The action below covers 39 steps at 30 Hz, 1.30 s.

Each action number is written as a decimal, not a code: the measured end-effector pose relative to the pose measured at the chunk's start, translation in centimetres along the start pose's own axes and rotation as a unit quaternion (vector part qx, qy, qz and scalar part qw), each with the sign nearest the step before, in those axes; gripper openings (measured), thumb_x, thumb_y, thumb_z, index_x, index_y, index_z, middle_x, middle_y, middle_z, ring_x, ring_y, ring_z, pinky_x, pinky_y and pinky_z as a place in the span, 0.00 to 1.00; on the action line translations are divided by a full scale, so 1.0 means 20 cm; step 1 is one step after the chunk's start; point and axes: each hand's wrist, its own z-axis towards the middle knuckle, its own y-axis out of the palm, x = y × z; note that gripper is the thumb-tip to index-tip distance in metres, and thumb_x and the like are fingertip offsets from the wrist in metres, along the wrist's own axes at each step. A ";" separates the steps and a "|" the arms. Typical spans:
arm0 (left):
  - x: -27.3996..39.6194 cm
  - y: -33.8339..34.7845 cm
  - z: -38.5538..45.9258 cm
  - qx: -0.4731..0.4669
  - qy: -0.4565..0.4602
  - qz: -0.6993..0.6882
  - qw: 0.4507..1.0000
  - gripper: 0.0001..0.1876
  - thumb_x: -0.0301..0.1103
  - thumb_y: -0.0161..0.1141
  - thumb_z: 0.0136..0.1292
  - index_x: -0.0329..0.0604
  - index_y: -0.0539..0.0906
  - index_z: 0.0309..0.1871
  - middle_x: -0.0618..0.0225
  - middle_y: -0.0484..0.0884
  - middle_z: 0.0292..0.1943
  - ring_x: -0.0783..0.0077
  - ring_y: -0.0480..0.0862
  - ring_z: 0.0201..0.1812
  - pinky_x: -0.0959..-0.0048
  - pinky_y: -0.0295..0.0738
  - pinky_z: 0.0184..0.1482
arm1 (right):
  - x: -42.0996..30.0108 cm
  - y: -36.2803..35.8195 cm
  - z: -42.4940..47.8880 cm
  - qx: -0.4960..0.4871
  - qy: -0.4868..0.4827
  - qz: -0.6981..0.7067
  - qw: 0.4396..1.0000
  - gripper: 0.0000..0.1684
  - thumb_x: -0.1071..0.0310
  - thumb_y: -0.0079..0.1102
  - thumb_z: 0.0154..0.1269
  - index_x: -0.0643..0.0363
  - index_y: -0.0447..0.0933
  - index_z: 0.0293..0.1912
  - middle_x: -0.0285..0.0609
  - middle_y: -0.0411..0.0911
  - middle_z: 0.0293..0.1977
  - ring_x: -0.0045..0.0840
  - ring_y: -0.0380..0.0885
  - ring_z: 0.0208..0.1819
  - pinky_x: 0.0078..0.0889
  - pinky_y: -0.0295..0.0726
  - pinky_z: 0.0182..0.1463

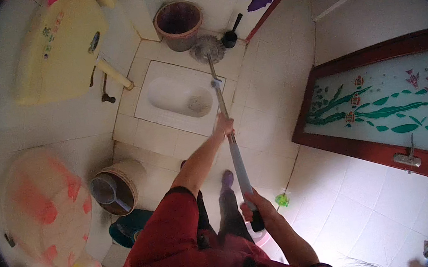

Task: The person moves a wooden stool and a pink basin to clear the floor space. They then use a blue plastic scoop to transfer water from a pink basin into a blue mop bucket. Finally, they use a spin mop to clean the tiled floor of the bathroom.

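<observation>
Both my hands hold a long mop with a metal pole [221, 98] and a grey grip near its lower end. My left hand [224, 125] is closed round the middle of the pole. Near the black end, my right hand [258, 208] grips the handle. The round grey mop head [207, 49] lies on the tiles beyond the white squat toilet [177, 94], between a brown bucket [179, 27] and a black dipper [229, 38]. The pole passes over the toilet's right edge.
A bucket [134, 183] with a dipper stands at the left, beside a green basin [120, 231]. A yellow water heater [61, 52] hangs at the upper left, with a pipe below it. At the right is a red-framed door [374, 101]. A pink bucket [259, 238] is near my legs.
</observation>
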 end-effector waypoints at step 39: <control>0.97 0.09 -0.89 0.106 -0.168 -0.603 0.773 0.21 0.22 0.49 0.53 0.49 0.48 0.41 0.56 0.64 0.29 0.64 0.73 0.17 0.65 0.75 0.15 | 0.15 -0.61 -0.79 0.034 0.017 -0.108 0.993 0.34 0.76 0.52 0.48 0.55 0.52 0.56 0.36 0.63 0.16 0.19 0.62 0.11 0.21 0.62 0.13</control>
